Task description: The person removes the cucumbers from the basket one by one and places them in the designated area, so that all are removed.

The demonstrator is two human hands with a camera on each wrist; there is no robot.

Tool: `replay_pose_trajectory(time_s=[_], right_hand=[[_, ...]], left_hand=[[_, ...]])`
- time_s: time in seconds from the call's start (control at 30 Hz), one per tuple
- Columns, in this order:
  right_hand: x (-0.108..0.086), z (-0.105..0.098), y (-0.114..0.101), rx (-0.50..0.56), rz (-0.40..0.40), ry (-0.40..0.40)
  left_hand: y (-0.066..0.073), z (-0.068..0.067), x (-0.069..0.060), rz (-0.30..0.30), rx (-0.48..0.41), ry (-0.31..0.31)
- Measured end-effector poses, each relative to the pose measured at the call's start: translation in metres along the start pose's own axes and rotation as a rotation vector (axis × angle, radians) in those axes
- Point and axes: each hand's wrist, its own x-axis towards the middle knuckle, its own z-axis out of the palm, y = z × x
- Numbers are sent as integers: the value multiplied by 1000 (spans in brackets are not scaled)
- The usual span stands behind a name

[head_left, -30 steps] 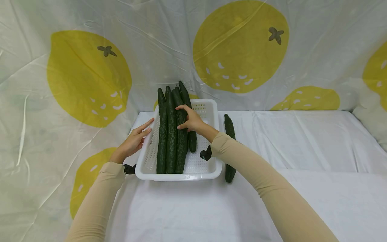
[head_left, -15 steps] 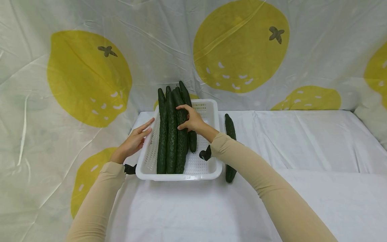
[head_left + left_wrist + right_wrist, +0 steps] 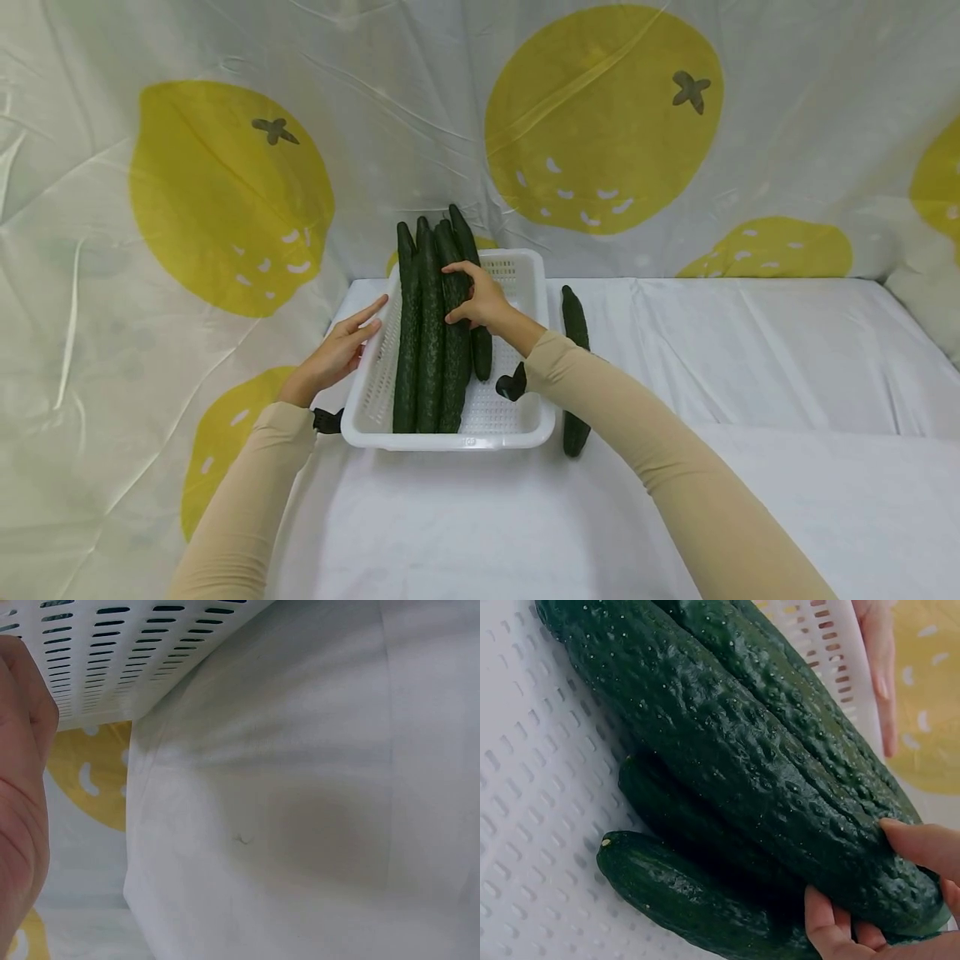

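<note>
In the head view a white perforated basket [image 3: 501,440] holds several long dark green cucumbers [image 3: 406,358], their far ends jutting over its back rim. My right hand [image 3: 487,300] grips a cucumber [image 3: 454,367] right of the basket's middle, thumb [image 3: 928,846] on one side and fingertips [image 3: 825,919] on the other in the right wrist view. Beneath the gripped one lie two others, one with a pale tip [image 3: 630,859]. My left hand [image 3: 333,354] rests along the basket's left outer side with fingers extended; the left wrist view shows that hand [image 3: 21,802] beside the slotted wall [image 3: 112,656].
A single cucumber [image 3: 576,325] lies on the white cloth [image 3: 750,358] just right of the basket, partly covered by my right sleeve [image 3: 622,408]. Behind stands a pale curtain [image 3: 420,100] with large yellow lemon prints, which also runs down the left side.
The head view has shifted slightly, so the scene sits a little lower and farther right. Both hands and the cucumbers keep their places relative to the basket.
</note>
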Motion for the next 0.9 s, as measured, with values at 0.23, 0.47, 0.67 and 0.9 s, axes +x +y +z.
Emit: replay_pose_trajectory(time_s=[0.23,0.47,0.67,0.9], right_hand=[[1,-8,-8,26,22,6],[2,-21,-19,93,22,-12],[-1,-28,-20,92,40,-35],[-5,-35,-28,133,60,-49]], left_hand=[[0,0,0,13,-3,-12],[2,1,0,-8,8,9],[1,1,0,-11,-15,-8],[1,1,0,-17,-22,-7]])
